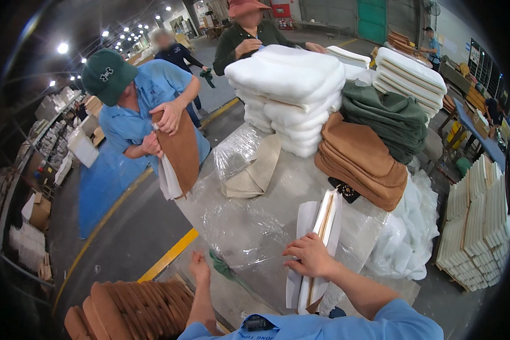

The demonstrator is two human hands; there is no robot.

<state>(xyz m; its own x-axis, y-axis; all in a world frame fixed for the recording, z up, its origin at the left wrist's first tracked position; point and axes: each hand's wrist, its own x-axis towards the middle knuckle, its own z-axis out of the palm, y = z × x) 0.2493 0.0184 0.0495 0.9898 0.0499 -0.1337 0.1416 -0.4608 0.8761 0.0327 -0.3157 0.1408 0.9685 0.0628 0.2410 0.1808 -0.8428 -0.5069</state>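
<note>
A long white foam pad (324,218) with a brown strip along its edge stands on the table, pale sheet flaps spread at its sides. My right hand (310,256) rests across its near half, fingers apart and reaching past its left side. My left hand (199,267) is raised over the near left table edge, apart from the pad. Its fingers are loosely bent and partly apart, with nothing visible in them. Beside it lies a strip of green cloth (224,265). A folded beige fabric piece (254,173) lies farther back on the table.
Stacked brown covers (360,161), green covers (385,113) and white padding (289,76) fill the table's far side. More brown pieces (130,311) stand near left. Across the table, a co-worker in blue holds a brown cover (178,153). White panels (476,221) are stacked right.
</note>
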